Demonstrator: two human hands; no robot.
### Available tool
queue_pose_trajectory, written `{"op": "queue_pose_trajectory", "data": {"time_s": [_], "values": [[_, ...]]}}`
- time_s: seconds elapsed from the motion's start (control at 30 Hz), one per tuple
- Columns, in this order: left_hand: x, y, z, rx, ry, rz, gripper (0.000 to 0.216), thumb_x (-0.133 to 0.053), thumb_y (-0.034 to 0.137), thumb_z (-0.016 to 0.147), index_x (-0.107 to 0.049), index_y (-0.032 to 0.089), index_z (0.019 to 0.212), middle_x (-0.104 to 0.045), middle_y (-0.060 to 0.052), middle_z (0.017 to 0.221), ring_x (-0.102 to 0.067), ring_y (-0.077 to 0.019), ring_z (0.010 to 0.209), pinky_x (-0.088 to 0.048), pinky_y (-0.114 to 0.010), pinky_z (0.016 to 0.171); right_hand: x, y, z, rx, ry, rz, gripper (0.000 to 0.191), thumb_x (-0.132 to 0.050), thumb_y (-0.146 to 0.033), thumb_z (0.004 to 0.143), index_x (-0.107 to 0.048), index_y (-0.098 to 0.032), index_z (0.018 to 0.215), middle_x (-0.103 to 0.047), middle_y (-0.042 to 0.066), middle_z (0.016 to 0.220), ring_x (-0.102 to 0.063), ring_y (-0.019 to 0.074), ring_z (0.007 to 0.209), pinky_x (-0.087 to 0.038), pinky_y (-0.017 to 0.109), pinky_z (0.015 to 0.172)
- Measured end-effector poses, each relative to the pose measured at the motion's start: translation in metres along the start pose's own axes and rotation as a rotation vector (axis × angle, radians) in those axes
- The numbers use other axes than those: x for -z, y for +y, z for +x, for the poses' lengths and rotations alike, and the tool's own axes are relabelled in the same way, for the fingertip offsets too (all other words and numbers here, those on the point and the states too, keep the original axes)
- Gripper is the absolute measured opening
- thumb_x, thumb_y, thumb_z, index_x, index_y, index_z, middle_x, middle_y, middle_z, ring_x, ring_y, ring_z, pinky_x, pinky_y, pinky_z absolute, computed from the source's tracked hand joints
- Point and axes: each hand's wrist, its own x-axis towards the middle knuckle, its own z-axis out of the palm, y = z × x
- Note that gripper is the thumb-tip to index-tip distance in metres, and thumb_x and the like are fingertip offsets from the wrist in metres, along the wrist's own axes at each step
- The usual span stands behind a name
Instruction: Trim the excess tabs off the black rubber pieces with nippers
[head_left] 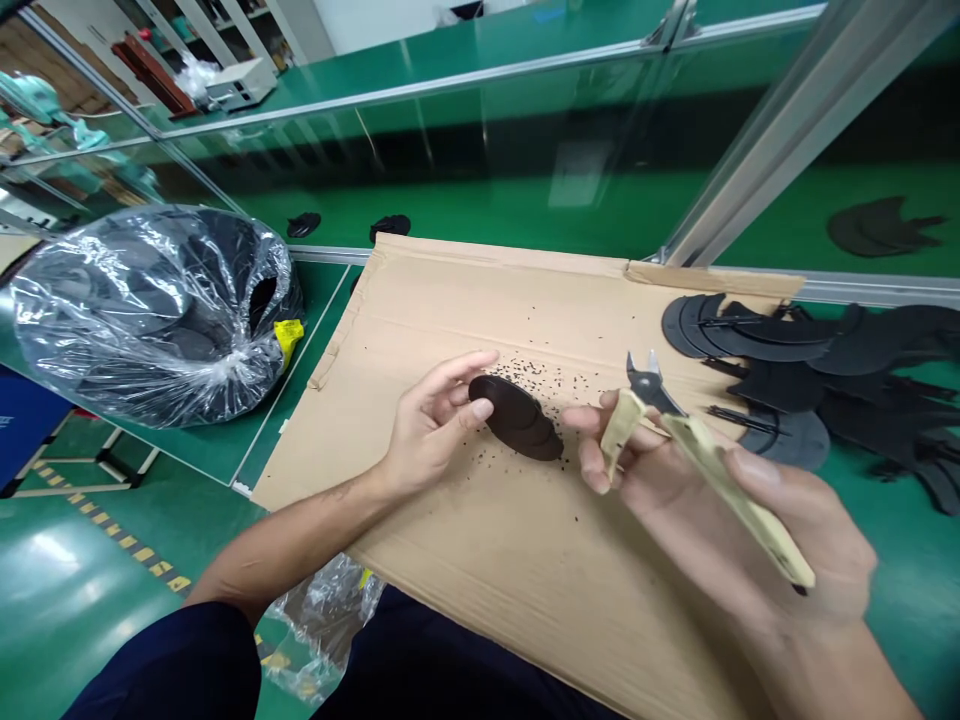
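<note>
Head view: at lower right, the right hand (712, 520) grips cutters (712, 468), their jaws apart. At the centre, the left hand (427, 420) pinches a black part (519, 420) above cardboard (427, 300) strewn with scraps (525, 375). Black pieces (862, 365) overlap at right; a clear bag (157, 315) sits at upper left.

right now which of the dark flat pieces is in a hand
The dark piece pinched by the left hand over the cardboard; those in the pile at the picture's right are in neither hand.
</note>
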Motion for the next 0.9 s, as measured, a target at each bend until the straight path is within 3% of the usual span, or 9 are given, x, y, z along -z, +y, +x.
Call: {"op": "queue_pose_trajectory", "data": {"time_s": [0.13, 0.2, 0.3, 0.4, 0.53, 0.9], "values": [[0.0, -0.003, 0.009, 0.377, -0.019, -0.329, 0.029, -0.083, 0.027, 0.079, -0.07, 0.019, 0.103, -0.074, -0.002, 0.101, -0.07, -0.0119, 0.088, -0.059, -0.022, 0.077, 0.004, 0.005, 0.004, -0.008, 0.153, 0.075, 0.042, -0.037, -0.052, 0.099, -0.068, -0.027, 0.112, -0.069, 0.013, 0.127, -0.068, 0.0313, 0.108, -0.06, 0.047, 0.081], [0.003, -0.005, 0.011, 0.502, -0.015, -0.413, 0.027, -0.082, 0.024, 0.079, -0.069, 0.018, 0.102, -0.075, -0.002, 0.098, -0.07, -0.0106, 0.08, -0.06, -0.02, 0.071, 0.007, 0.01, 0.004, 0.025, 0.18, -0.013, 0.044, -0.037, -0.053, 0.101, -0.065, -0.028, 0.123, -0.067, 0.012, 0.131, -0.069, 0.0301, 0.11, -0.06, 0.046, 0.082], [0.007, -0.007, 0.012, 0.623, -0.025, -0.513, 0.02, -0.077, 0.022, 0.084, -0.069, 0.017, 0.102, -0.076, -0.003, 0.097, -0.073, -0.0113, 0.078, -0.061, -0.02, 0.07, 0.007, 0.019, 0.0, 0.176, 0.205, -0.431, 0.042, -0.056, -0.045, 0.097, -0.059, -0.029, 0.136, -0.069, 0.009, 0.126, -0.069, 0.0273, 0.106, -0.06, 0.043, 0.086], [0.009, -0.006, 0.012, 0.716, -0.033, -0.61, 0.012, -0.071, 0.018, 0.087, -0.069, 0.016, 0.099, -0.076, -0.003, 0.093, -0.074, -0.0121, 0.079, -0.063, -0.021, 0.071, 0.0, 0.028, -0.004, 0.45, 0.232, -0.967, 0.052, -0.067, -0.031, 0.092, -0.056, -0.028, 0.143, -0.07, 0.01, 0.121, -0.067, 0.0289, 0.107, -0.056, 0.045, 0.091], [0.008, -0.005, 0.01, 0.774, -0.08, -0.646, 0.012, -0.073, 0.015, 0.085, -0.067, 0.016, 0.096, -0.074, -0.001, 0.085, -0.073, -0.0099, 0.07, -0.062, -0.017, 0.065, -0.007, 0.039, -0.003, 0.686, 0.129, -1.362, 0.053, -0.062, -0.02, 0.093, -0.053, -0.022, 0.145, -0.072, 0.014, 0.118, -0.068, 0.0291, 0.099, -0.056, 0.044, 0.082], [0.004, -0.01, 0.005, 0.699, -0.132, -0.572, 0.024, -0.079, 0.021, 0.082, -0.066, 0.016, 0.101, -0.073, -0.001, 0.083, -0.071, -0.0088, 0.064, -0.06, -0.015, 0.058, 0.0, 0.041, -0.001, 0.711, 0.104, -1.442, 0.044, -0.058, -0.017, 0.096, -0.055, -0.018, 0.14, -0.073, 0.013, 0.118, -0.068, 0.026, 0.096, -0.055, 0.04, 0.082]]}}
